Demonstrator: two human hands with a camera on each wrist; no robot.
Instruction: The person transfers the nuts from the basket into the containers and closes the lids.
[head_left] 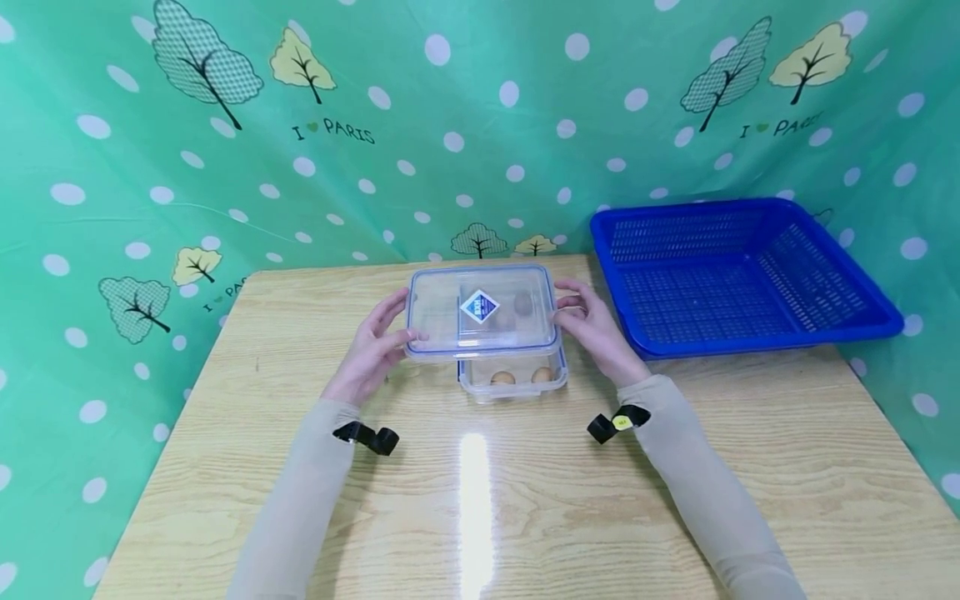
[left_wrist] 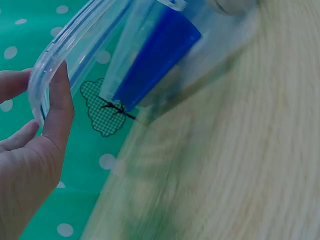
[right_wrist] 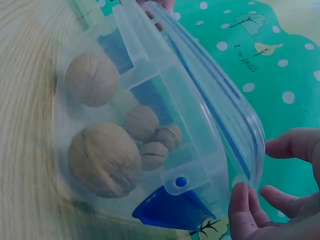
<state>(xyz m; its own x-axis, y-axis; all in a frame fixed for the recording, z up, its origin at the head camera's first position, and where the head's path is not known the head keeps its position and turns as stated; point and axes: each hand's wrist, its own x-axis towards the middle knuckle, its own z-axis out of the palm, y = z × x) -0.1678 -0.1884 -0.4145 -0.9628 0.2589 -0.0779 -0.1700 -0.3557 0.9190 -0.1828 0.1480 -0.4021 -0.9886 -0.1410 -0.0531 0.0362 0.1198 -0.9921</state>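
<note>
A clear plastic lid [head_left: 435, 310] with a blue seal and a blue diamond sticker is held over a clear food container [head_left: 517, 390]. My left hand [head_left: 369, 346] pinches the lid's left edge between thumb and fingers. At its right edge, my right hand [head_left: 597, 333] grips the lid with the fingertips. The right wrist view shows a slanted gap between lid and container rim. Inside the container lie several walnuts [right_wrist: 105, 160], large and small. Blue clip flaps [right_wrist: 172, 207] hang folded down at the container's sides.
A blue plastic basket [head_left: 690, 304] stands at the back right, close to the right hand. The wooden table [head_left: 555, 500] ends at the back against a green dotted curtain [head_left: 420, 167].
</note>
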